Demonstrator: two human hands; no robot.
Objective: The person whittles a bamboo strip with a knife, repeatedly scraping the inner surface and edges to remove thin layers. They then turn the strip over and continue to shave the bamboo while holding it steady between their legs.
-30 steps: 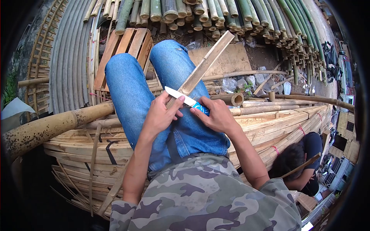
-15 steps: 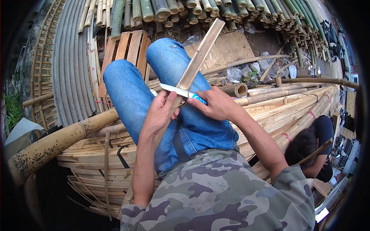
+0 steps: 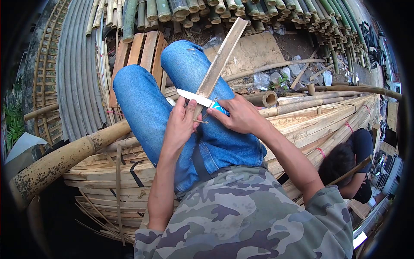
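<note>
A split bamboo strip point(image 3: 222, 56) slants up and away over the jeans-clad thighs. My left hand point(image 3: 181, 121) is closed round its near part, with the thumb beside the blade. In my right hand point(image 3: 236, 114) is the blue handle of a knife point(image 3: 199, 99). The pale blade lies crosswise over the strip, its tip pointing left past my left thumb. A thin curled sliver point(image 3: 201, 121) sticks out by my left fingers.
Bundled split bamboo point(image 3: 310, 125) lies beneath and to the right. A thick bamboo pole point(image 3: 69, 155) is at the left, near corrugated sheets point(image 3: 79, 69). Green bamboo poles point(image 3: 164, 11) are stacked ahead, behind a wooden crate point(image 3: 142, 49). Another person point(image 3: 362, 151) is at the right.
The strip has shifted slightly toward me and left. A thin sliver now shows more clearly beside my left fingers. Both hands keep their holds.
</note>
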